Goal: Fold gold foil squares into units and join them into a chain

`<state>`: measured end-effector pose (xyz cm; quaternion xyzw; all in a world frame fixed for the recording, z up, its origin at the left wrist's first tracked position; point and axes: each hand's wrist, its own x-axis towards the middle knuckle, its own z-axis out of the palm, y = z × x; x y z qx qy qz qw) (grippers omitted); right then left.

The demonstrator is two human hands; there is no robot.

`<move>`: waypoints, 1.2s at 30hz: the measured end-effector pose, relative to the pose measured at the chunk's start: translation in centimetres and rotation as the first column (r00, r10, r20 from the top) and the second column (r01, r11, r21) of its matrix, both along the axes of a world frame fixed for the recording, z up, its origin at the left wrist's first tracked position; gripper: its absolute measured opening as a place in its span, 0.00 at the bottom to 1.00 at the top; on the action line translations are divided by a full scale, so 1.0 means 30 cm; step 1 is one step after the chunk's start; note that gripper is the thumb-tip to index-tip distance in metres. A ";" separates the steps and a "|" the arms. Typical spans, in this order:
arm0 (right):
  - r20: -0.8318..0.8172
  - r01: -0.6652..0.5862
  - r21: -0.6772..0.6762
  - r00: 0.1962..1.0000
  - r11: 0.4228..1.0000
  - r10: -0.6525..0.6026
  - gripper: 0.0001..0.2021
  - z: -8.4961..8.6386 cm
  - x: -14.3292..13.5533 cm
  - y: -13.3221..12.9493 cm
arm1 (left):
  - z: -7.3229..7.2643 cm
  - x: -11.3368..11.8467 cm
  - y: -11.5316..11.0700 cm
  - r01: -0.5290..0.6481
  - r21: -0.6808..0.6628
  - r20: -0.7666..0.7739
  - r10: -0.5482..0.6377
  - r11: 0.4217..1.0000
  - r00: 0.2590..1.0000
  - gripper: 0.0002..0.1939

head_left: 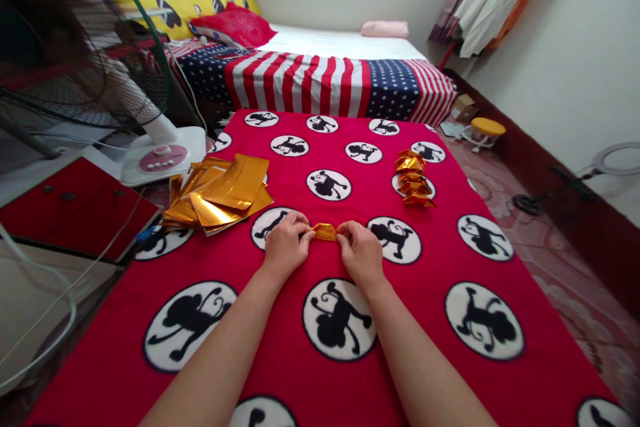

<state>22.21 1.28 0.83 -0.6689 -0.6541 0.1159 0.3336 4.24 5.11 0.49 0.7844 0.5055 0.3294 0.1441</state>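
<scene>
A red cloth (pixel 280 347) bears a pile of gold sheets (pixel 227 183) at left. Nearer its middle are the left hand (pixel 289 241) and right hand (pixel 361 250); beyond them, rightward, sits a folded gold row (pixel 415 188). Between the hands, their fingertips pinch 1 gold piece (pixel 325 232) at its 2 ends.

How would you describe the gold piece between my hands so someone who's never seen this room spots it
Find the big red monkey-print cloth. Near its middle, the left hand and right hand pinch a small folded gold piece at either end. Unlike the pile of flat gold sheets to its left and the row of folded pieces to its right, it alone is held.
</scene>
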 end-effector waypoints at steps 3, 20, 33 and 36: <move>0.013 0.040 -0.009 0.999 0.999 -0.040 0.04 -0.001 -0.005 0.001 | -0.004 0.002 0.000 -0.034 0.011 0.002 0.034 0.999 0.999 0.07; 0.104 0.095 -0.032 0.990 0.995 -0.091 0.05 0.007 -0.025 0.010 | 0.005 0.015 0.020 -0.118 -0.061 0.085 0.123 0.991 0.989 0.05; 0.124 0.112 -0.137 0.988 0.984 -0.096 0.02 0.022 -0.020 0.034 | -0.016 0.007 0.023 -0.118 -0.105 0.082 0.127 0.987 0.989 0.05; 0.097 0.115 -0.121 0.990 0.986 -0.104 0.02 0.021 -0.018 0.034 | -0.012 0.005 0.017 -0.114 -0.110 0.107 0.126 0.987 0.986 0.05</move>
